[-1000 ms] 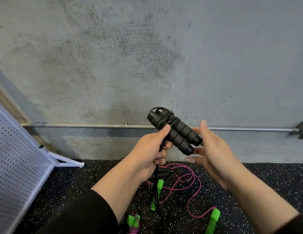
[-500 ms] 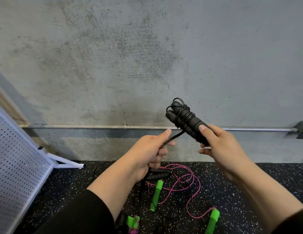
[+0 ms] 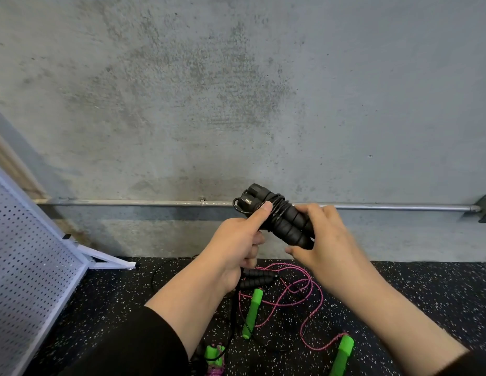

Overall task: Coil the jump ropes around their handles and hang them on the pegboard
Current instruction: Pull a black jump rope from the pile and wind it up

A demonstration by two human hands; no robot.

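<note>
A pair of black foam jump-rope handles (image 3: 284, 219), side by side with black cord wound round them, is held up in front of the wall. My right hand (image 3: 327, 240) grips the handles' lower end. My left hand (image 3: 236, 244) pinches the black cord, thumb pressed against the wound part, and the loose cord hangs down below it. On the floor lie a pink rope (image 3: 296, 291) with green handles (image 3: 252, 313), another green handle (image 3: 343, 354), a second pair of black handles (image 3: 256, 278) and a coiled green-handled rope (image 3: 214, 356). The white pegboard (image 3: 27, 270) leans at the left.
A grey concrete wall (image 3: 236, 104) stands close ahead, with a metal pipe (image 3: 128, 203) running along it. The floor is black speckled rubber (image 3: 426, 299). The pegboard's white foot (image 3: 109, 260) juts out onto the floor at the left.
My right hand has brought the black handles down and left to my left hand. My left thumb now presses on the wound cord, and the stretch of cord between the hands is gone.
</note>
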